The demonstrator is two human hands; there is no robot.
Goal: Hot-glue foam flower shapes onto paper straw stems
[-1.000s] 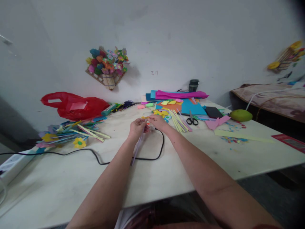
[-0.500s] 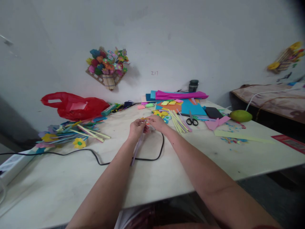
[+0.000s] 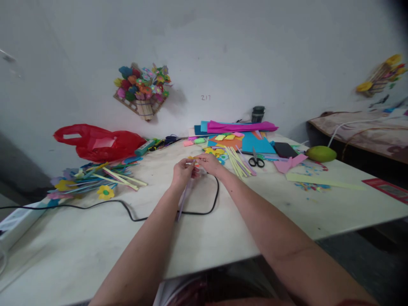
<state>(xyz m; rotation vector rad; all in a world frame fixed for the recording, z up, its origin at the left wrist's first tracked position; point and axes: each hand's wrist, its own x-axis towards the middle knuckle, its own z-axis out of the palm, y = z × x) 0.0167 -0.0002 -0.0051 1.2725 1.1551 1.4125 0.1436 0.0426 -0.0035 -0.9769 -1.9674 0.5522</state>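
Pale wall behind the bench bears handwriting reading "217" or "Z17". Mid-bench, the left hand grips a slim, straight lilac strip, slanting down across a black cord. The right hand, fingers narrowed, pinches a small yellow-orange piece, its shape too blurred to tell.

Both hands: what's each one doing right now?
Left hand: closed, holding a lilac strip.
Right hand: beside a small yellow piece; its grip can't be told.
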